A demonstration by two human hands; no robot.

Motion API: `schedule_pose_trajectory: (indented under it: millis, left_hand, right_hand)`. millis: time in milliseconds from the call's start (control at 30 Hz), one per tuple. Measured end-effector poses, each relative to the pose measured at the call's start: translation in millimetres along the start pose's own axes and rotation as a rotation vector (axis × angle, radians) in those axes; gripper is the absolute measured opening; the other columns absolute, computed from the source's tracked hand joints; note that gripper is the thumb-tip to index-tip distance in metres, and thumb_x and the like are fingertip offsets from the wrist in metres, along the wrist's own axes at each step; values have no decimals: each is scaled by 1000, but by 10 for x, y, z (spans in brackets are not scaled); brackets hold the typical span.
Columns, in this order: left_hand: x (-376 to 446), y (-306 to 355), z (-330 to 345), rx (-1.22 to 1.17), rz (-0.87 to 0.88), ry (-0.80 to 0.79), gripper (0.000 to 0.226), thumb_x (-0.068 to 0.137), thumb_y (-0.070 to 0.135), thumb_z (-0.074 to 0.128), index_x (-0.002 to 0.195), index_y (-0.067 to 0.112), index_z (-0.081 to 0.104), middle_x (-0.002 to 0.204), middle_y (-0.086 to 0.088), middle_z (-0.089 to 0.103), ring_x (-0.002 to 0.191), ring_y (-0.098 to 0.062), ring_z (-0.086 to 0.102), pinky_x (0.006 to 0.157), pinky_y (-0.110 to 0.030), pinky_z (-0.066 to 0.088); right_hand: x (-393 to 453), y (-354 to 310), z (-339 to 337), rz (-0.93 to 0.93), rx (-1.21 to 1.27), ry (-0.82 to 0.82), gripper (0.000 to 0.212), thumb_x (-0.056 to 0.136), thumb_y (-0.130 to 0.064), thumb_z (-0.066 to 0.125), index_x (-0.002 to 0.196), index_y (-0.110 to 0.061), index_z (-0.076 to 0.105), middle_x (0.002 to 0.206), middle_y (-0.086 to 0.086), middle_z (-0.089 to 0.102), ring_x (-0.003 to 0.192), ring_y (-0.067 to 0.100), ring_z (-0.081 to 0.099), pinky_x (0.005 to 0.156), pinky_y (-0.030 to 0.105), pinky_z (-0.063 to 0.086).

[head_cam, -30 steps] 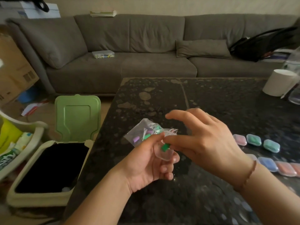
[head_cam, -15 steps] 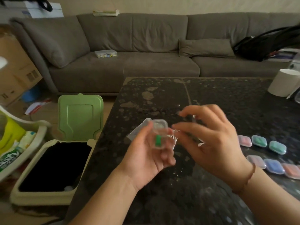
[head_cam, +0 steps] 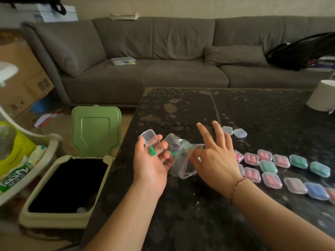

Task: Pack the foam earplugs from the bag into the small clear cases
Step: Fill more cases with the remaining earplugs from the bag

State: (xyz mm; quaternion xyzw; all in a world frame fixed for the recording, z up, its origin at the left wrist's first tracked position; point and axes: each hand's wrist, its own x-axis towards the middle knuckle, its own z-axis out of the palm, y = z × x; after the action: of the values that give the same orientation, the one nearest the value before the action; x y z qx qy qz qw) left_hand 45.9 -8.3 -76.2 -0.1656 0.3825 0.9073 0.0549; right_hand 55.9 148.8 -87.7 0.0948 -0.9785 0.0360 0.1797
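My left hand lies palm up and holds a small clear case, its lid open, with a green earplug in the base. Right of it the clear zip bag lies on the dark table, with purple and green earplugs inside. My right hand is at the bag's open mouth, thumb at the zip edge, the other fingers spread and straight. Two empty clear cases sit behind that hand. Several filled cases lie in rows to the right.
An open bin with a green lid stands at the table's left edge, beside a basket. A white cylinder sits at the table's far right. A grey sofa runs behind.
The bag has left my left hand and now lies on the table. My left hand has turned palm up with the open case. My right hand has moved to the bag's mouth.
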Motion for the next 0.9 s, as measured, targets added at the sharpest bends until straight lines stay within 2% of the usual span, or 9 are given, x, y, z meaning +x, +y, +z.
schedule_pose_trajectory:
  millis: [67,167,300,400,533,633,700,800,900]
  left_hand:
    - [9,11,8,19,-12,11,51,100,55,37,105,13,66,66,-1,60,59,-16,48,79,-37,43]
    - [27,29,7,34,-26,19,50,100,54,38,105,13,66,66,-2,60,60,-16,48,79,-37,45]
    - [48,31,-4,51,-28,28,49,100,53,39,105,13,67,66,-3,61,61,-16,48,85,-39,46]
    - [55,31,-9,43,-39,21,48,100,52,40,106,12,67,65,-3,61,61,-16,49,88,-40,48]
    - [52,39,-14,44,-36,-9,48,100,52,40,106,12,66,68,-4,61,63,-17,50,79,-38,48]
    - [21,42,-9,21,-2,-59,48,101,52,39,105,12,65,70,-4,61,61,-16,50,75,-36,45]
    - [-25,26,8,34,60,-105,47,102,51,37,106,13,65,74,-5,60,61,-15,49,75,-35,43]
    - [-171,-78,57,120,190,-173,48,100,52,36,109,13,64,81,-6,61,67,-15,51,80,-34,44]
    - [-351,-235,98,186,208,-244,60,87,60,39,117,13,62,98,-8,67,86,-18,63,92,-37,45]
  right_hand:
    - [57,-45,2,3,-6,-47,13,85,-39,67,77,-31,74,159,8,28,148,45,6,113,62,17]
    - [127,-68,24,58,-38,-118,23,93,-41,55,99,-30,74,164,0,10,149,36,-13,118,55,4]
    - [152,-66,43,103,-59,-126,22,93,-40,56,107,-32,72,163,0,18,150,33,-9,117,50,11]
    - [154,-64,51,94,-43,-72,16,88,-36,65,98,-29,75,157,2,33,150,35,5,114,51,20]
    - [82,-31,-50,48,29,25,10,72,-31,82,80,-30,77,141,5,55,141,39,33,101,56,40]
    - [-117,15,-248,6,84,113,10,70,-30,82,78,-32,77,132,1,61,132,35,45,93,55,47]
    - [-247,52,-390,-1,204,185,12,73,-28,81,84,-31,77,118,-6,67,117,25,55,86,47,54]
    - [-302,-20,-576,27,531,269,16,77,-27,77,92,-30,75,88,-20,67,83,3,62,71,15,51]
    - [-294,-143,-591,68,741,262,22,76,-36,70,98,-35,69,79,-22,66,78,0,63,66,11,49]
